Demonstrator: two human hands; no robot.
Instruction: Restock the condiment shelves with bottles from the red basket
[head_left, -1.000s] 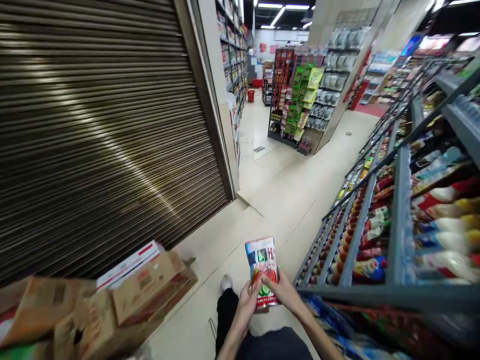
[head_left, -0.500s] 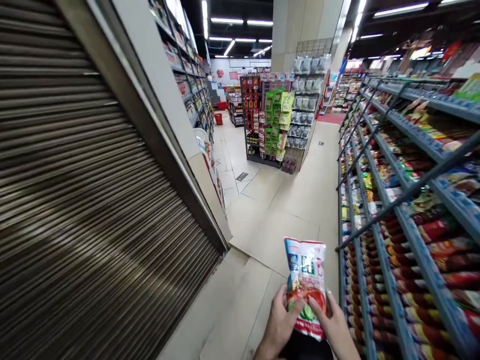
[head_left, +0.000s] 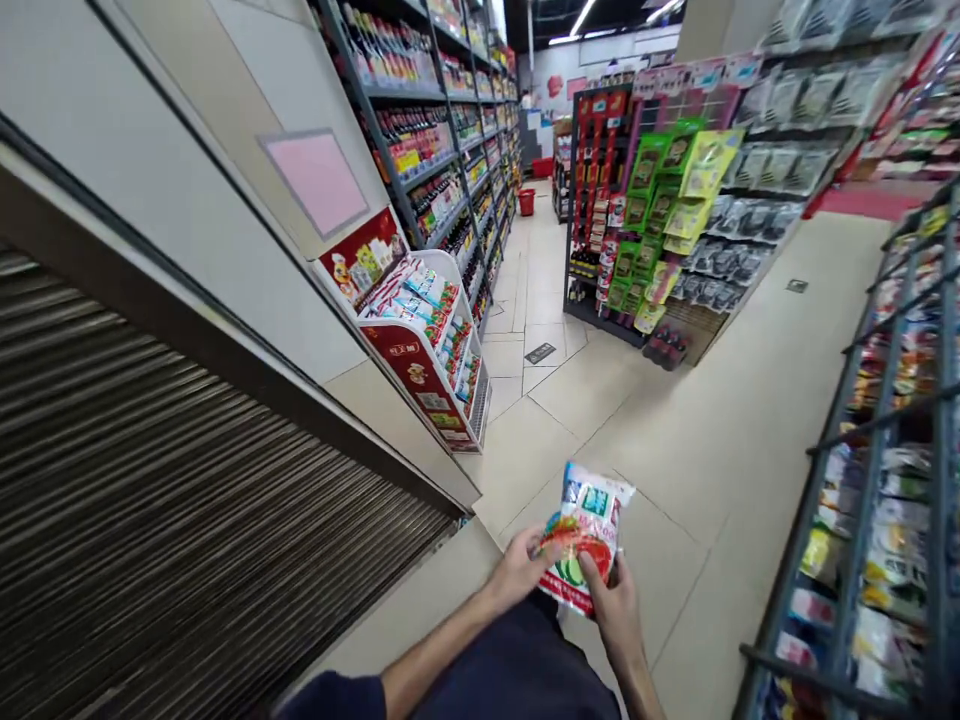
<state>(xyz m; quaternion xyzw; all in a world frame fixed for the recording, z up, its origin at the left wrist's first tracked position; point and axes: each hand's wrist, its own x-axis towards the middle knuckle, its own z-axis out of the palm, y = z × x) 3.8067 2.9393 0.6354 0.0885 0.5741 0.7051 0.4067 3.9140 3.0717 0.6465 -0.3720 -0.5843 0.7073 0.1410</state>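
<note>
Both of my hands hold one printed snack packet (head_left: 586, 530), white and blue at the top with red and green pictures lower down. My left hand (head_left: 521, 570) grips its lower left edge with curled fingers. Fingers of my right hand (head_left: 611, 600) are wrapped round its lower right corner, thumb on the front. The packet is tilted to the right, low in the middle of the view, above the tiled floor. My forearms and dark clothing fill the bottom edge.
A closed metal roller shutter (head_left: 150, 480) fills the left. A small red-and-white display rack (head_left: 431, 350) stands by the wall. Tall stocked shelves (head_left: 442, 130) line the far aisle. A hanging-goods display (head_left: 660, 220) stands ahead. Grey wire shelving (head_left: 885, 450) with packets runs along the right. Beige floor tiles (head_left: 712, 430) lie between.
The view has swung left and forward along the shutter, bringing the small display rack into sight. The packet stays in both hands, now tilted more to the right. Earlier cardboard boxes have left the view.
</note>
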